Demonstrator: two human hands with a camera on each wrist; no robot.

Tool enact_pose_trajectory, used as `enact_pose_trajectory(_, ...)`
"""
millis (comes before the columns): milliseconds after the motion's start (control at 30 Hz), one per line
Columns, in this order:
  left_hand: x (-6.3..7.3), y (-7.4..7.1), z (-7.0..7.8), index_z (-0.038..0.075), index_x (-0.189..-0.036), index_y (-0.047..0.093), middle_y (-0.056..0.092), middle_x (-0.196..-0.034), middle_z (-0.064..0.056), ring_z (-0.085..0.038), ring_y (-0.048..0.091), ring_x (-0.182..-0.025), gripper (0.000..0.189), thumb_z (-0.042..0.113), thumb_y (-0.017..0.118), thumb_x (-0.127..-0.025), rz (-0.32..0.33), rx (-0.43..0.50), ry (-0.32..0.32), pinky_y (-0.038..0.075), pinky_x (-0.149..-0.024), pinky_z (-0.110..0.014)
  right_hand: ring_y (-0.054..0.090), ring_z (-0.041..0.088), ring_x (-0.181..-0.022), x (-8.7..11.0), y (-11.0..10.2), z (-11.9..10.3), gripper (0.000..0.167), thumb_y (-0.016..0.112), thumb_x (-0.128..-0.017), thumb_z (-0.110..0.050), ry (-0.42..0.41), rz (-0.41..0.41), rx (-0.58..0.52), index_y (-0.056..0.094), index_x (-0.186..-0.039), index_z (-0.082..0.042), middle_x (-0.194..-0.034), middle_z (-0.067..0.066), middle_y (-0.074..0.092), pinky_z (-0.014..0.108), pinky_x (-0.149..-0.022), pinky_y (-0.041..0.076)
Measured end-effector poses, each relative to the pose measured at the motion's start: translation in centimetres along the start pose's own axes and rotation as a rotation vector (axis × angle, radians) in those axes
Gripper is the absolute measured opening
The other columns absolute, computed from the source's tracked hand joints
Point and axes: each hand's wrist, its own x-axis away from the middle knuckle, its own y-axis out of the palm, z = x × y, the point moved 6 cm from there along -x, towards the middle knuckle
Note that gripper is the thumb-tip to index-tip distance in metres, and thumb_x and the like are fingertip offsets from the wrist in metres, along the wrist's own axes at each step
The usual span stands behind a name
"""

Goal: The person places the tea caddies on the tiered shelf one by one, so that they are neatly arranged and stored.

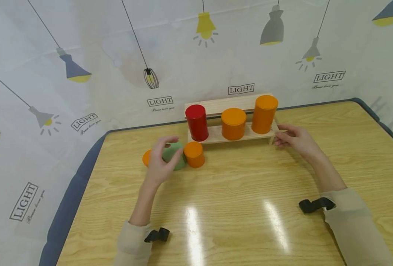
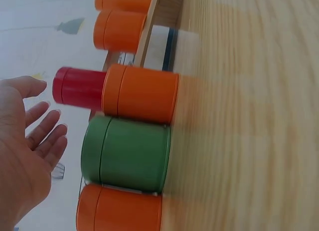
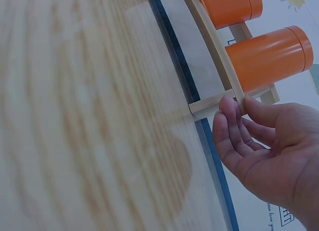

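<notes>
My left hand [image 1: 161,160] hovers over a green canister [image 2: 132,153], its fingers loosely curved and apart from it, holding nothing. Orange canisters flank the green one: a small one [image 1: 194,155] on its right and another [image 2: 119,211] on its left, mostly hidden by the hand in the head view. With thumb above and fingers beneath, my right hand [image 1: 297,142] pinches the right end of a light wooden shelf rack [image 1: 214,137]. A tall red canister [image 1: 197,123], a wide orange canister [image 1: 233,125] and a tall orange canister [image 1: 264,114] stand upright on the rack.
The rack stands at the back of a wood-grain table [image 1: 236,192], near its dark blue padded edge [image 1: 70,199]. Behind rises a pale wall covering [image 1: 109,44] printed with hanging lamps. A black strap device [image 1: 316,204] sits at each wrist.
</notes>
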Motion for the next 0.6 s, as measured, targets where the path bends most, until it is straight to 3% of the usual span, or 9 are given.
enact_pose_trajectory(233,1.4,-2.8,-2.0,-0.002,-0.128,0.058,0.060,-0.125,-0.021,-0.030,0.053,-0.119,0.043,0.007,0.075,-0.090,-0.017,-0.092,-0.110,0.040,-0.103,-0.054,0.069,0.008,-0.088,-0.1,-0.1,0.1,0.062,0.051,-0.107,-0.021,0.005,-0.005,-0.006,0.025,-0.155,0.009,-0.106,0.006,0.069,0.029,-0.083,0.058)
enact_pose_trajectory(367,2.1,-3.9,-3.2,0.001,-0.132,0.056,0.056,-0.130,-0.017,-0.031,0.050,-0.123,0.048,0.010,0.076,-0.090,-0.033,-0.135,-0.196,0.038,-0.107,-0.049,0.068,0.007,-0.088,-0.1,-0.2,0.1,0.062,0.051,-0.107,-0.021,0.003,-0.001,-0.004,0.025,-0.155,0.009,-0.105,0.005,0.069,0.029,-0.083,0.058)
enact_pose_trajectory(600,2.9,-5.4,-4.9,0.001,-0.138,0.051,0.048,-0.136,-0.020,-0.038,0.043,-0.126,0.057,0.011,0.077,-0.089,-0.088,-0.138,-0.307,0.035,-0.108,-0.052,0.069,0.008,-0.088,0.0,-0.1,0.0,0.064,0.053,-0.106,-0.023,-0.001,0.006,0.003,0.026,-0.154,0.010,-0.107,0.006,0.069,0.030,-0.083,0.058)
